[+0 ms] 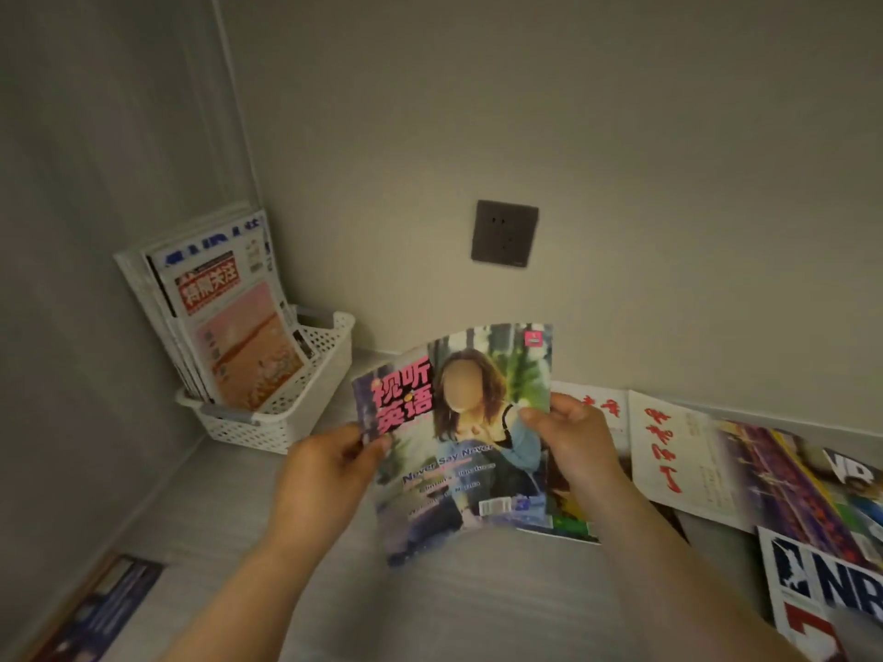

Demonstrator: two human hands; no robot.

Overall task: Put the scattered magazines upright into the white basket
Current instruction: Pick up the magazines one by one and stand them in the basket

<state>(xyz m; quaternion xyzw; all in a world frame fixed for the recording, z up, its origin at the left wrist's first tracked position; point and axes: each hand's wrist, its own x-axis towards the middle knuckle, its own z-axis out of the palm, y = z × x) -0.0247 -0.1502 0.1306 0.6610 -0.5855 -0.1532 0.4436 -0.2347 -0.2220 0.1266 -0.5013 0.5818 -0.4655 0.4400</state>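
Left hand and right hand pinch one magazine. At least three stand in the white basket, far left. Scattered magazines, right, cut off.

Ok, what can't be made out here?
Head view:
Standing magazines in the white basket: front covers hide how many.
Right-edge magazine: cut off by the frame.
Lower-left magazine: blurred and cut off by the frame.
Covered magazine: mostly hidden under the held magazine and right hand.

Left hand, right hand pinch magazine edges; forearms extended forward.
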